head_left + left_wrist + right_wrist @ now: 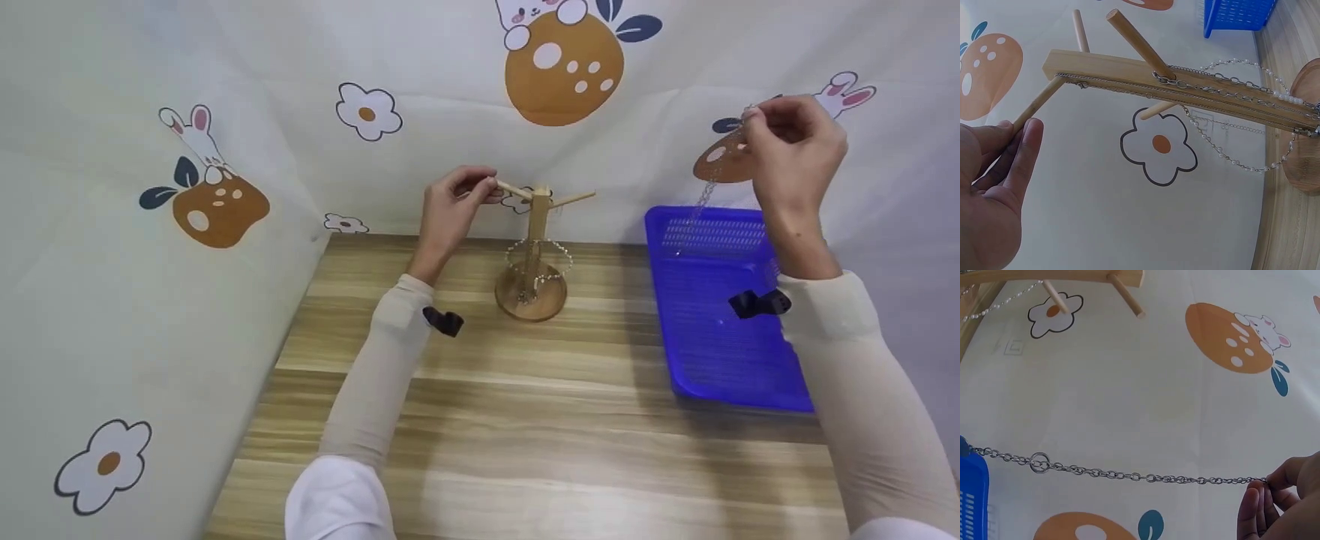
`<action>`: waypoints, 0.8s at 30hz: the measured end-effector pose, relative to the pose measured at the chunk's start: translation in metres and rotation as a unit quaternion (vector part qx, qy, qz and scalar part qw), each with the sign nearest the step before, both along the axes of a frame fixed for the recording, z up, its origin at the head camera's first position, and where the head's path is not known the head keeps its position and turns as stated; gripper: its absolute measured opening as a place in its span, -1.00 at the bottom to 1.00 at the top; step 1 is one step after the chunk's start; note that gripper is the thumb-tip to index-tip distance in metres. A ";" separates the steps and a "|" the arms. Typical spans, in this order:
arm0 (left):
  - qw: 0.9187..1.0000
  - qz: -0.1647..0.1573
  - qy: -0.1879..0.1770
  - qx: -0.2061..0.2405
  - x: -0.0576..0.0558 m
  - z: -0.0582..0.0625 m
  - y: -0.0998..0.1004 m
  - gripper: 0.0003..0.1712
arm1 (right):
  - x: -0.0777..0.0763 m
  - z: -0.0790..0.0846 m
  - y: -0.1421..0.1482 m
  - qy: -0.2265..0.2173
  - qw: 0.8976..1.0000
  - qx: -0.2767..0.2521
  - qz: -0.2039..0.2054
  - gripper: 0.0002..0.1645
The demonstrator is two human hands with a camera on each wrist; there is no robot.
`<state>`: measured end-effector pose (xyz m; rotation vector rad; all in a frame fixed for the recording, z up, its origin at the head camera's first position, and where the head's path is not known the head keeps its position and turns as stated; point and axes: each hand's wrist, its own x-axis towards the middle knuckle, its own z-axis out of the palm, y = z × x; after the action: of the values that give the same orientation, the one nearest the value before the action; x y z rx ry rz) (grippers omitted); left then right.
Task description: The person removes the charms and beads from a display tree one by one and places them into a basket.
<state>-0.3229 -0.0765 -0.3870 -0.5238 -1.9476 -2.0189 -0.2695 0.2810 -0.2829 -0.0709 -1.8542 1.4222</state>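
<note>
My left hand (456,214) pinches the end of an upper peg (1039,102) on a wooden jewelry stand (538,217). Several chains (1219,91) and a beaded necklace (571,259) hang from the stand, reaching down to its round base (551,300). Raised at the right, my right hand (799,154) pinches one end of a silver chain (1120,476) between thumb and fingers. The chain hangs down from the fingertips over the blue basket; a larger ring (1040,463) shows along it in the right wrist view.
A blue plastic basket (679,367) with slotted sides stands on the wood-grain table (525,420), right of the stand. A pale cloth (442,45) printed with rabbits, fruit and flowers rises behind and on the left. Black wrist straps (444,321) sit on both sleeves.
</note>
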 end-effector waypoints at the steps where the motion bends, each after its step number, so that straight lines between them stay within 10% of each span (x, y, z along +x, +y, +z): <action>1: 1.000 0.000 -0.001 0.002 0.000 0.000 0.000 -0.79 | 0.000 -0.001 0.003 -0.002 1.000 0.003 -0.004 -0.91; 10: 1.000 -0.001 -0.003 0.000 0.000 -0.001 -0.001 -0.76 | -0.011 -0.018 0.025 -0.059 0.998 0.008 -0.036 -0.92; 24: 1.000 -0.005 -0.009 0.001 0.000 -0.001 0.000 -0.79 | -0.045 -0.097 0.066 -0.162 0.977 0.119 -0.067 -0.84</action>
<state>-0.3225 -0.0765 -0.3876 -0.5183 -1.9560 -2.0383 -0.3144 0.3473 -0.3799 -0.3181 -2.2282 1.1367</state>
